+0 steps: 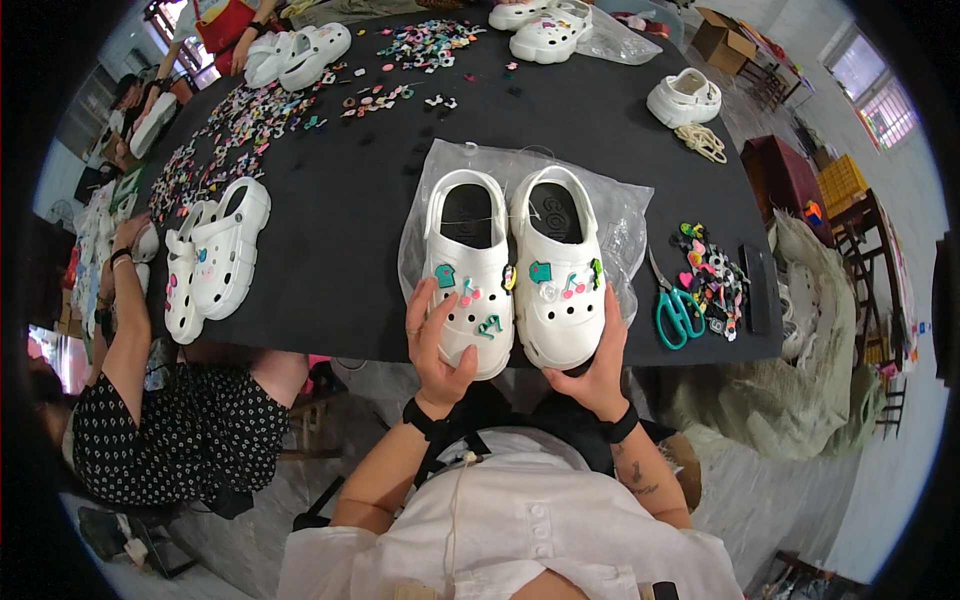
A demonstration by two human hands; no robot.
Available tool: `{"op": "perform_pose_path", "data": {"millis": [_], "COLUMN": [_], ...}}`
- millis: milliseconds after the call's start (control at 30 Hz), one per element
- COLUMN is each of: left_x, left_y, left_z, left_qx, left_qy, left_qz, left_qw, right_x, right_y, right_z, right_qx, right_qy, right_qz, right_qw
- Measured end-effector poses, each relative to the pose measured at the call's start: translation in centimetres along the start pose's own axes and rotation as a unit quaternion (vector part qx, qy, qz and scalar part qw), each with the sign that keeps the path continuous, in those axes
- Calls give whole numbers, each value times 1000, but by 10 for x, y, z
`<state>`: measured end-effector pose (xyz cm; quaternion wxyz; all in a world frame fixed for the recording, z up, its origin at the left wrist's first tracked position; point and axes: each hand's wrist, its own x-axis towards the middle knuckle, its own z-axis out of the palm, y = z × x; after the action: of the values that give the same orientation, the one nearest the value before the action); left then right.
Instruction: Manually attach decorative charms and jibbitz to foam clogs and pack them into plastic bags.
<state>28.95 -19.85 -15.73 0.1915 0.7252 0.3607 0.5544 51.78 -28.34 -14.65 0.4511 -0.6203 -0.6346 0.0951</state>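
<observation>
A pair of white clogs stands side by side before me, toes toward me, partly over a clear plastic bag (630,215). My left hand (438,350) grips the toe of the left clog (470,258), its fingers along the outer side and top. My right hand (597,372) holds the right clog (558,335) by its toe and outer side. Both carry green shirt-shaped charms, pink cherry charms and other small charms near the holes. The left one also bears a green charm (489,326) lower on its toe. A thin clear string runs between the heel straps.
Teal-handled scissors (678,315) lie right of the clogs, beside a charm pile (712,275) and a black tray (758,290). More white clogs (230,250) stand left. Charms (225,135) spread across the far left of the black table (330,200). Co-workers (180,430) sit along the left side.
</observation>
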Motion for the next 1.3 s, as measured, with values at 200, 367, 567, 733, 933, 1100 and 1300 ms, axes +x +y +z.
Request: {"op": "perform_pose_path", "data": {"millis": [200, 367, 567, 733, 933, 1100, 1300], "left_x": [-3, -6, -6, -9, -12, -11, 28], "left_y": [1, -1, -3, -4, -5, -6, 25], "left_z": [3, 3, 4, 6, 9, 7, -20], "left_qx": [15, 12, 4, 26, 16, 16, 36], "left_qy": [9, 17, 28, 20, 47, 57, -75], "left_qz": [4, 8, 11, 13, 31, 38, -75], "left_qw": [1000, 1000, 1000, 999, 998, 998, 994], "right_x": [-2, -5, -4, -4, -4, -7, -8], "right_y": [4, 5, 6, 6, 4, 0, 3], "right_z": [3, 9, 8, 8, 7, 12, 13], "right_qx": [-15, -5, -32, -31, -31, -45, -33], "right_qy": [28, 53, 49, 48, 51, 78, 88], "right_qz": [-30, -36, -46, -48, -44, -44, -50], "right_qw": [999, 998, 997, 997, 997, 995, 994]}}
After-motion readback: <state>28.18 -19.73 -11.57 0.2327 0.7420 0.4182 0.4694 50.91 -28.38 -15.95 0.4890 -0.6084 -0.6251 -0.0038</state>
